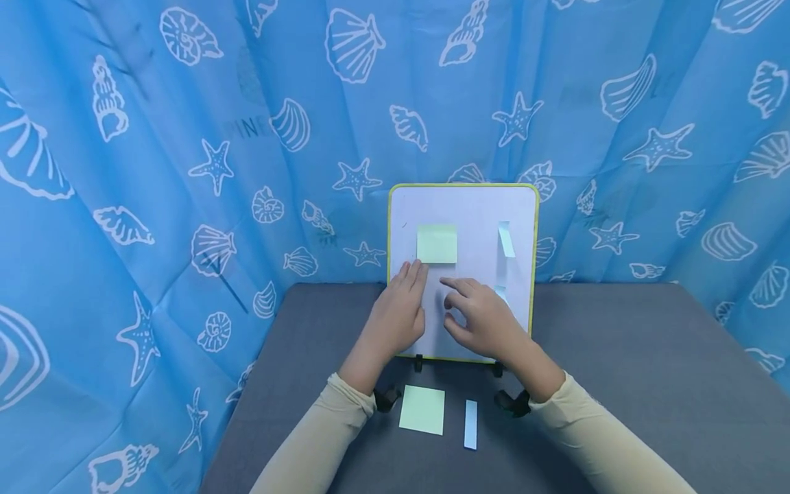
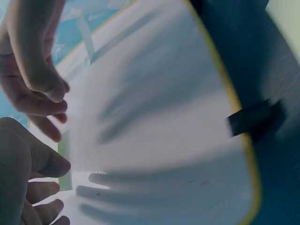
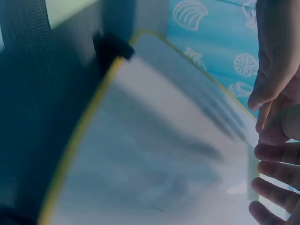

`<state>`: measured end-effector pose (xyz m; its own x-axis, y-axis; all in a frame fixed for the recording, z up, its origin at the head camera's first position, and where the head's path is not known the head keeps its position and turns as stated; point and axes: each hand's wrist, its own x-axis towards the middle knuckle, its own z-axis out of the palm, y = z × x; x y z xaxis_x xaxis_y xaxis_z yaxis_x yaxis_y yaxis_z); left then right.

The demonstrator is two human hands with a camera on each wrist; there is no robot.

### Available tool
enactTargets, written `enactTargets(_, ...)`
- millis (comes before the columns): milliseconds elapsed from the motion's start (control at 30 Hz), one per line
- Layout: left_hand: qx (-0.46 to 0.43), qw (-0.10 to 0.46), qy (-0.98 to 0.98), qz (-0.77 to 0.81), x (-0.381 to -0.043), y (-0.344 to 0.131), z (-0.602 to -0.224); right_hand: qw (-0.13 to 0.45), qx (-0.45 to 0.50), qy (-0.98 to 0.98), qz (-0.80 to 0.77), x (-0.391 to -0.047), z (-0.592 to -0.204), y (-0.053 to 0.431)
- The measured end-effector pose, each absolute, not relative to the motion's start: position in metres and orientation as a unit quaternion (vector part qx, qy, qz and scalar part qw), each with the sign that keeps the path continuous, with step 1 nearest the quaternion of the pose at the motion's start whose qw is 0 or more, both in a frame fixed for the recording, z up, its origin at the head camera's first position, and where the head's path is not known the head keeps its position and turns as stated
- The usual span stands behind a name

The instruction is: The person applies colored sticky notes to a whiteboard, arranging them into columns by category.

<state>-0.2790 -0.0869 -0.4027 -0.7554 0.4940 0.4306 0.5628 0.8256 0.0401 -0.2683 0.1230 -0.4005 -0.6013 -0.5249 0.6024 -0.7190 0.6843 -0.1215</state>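
Observation:
A white board (image 1: 463, 206) with a yellow rim stands upright on a grey table. On its upper left part sits a pale green sticky note (image 1: 437, 243). My left hand (image 1: 398, 309) has its fingers straight, the fingertips right at the note's lower left corner. My right hand (image 1: 484, 315) is just below the note's lower right side, index finger reaching left and the other fingers loosely bent, holding nothing. A light blue strip (image 1: 506, 239) hangs on the board's right part; a second strip (image 1: 500, 293) lower down is partly hidden by my right hand.
On the grey table (image 1: 605, 343), in front of the board, lie another green sticky note (image 1: 422, 409) and a light blue strip (image 1: 471, 425). Black feet (image 1: 418, 363) hold the board's lower edge. A blue shell-patterned curtain (image 1: 370, 123) hangs behind.

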Motion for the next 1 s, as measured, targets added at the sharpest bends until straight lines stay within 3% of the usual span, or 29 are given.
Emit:
enactTargets(367, -0.335, 0.239, -0.890, -0.199, -0.237, -0.103, -0.443, 0.190, 0.340, -0.885, 0.255, -0.231, -0.443, 0.122)
enactTargets(833, -0.356, 0.169, -0.897, -0.200, -0.206, -0.117, -0.471, 0.074, 0.324, -0.906, 0.263, -0.203, -0.476, 0.112)
enactTargets(1000, -0.353, 0.082, -0.911, -0.196, -0.199, -0.121, -0.473, 0.033, 0.313, -0.916, 0.250, -0.200, -0.476, 0.110)
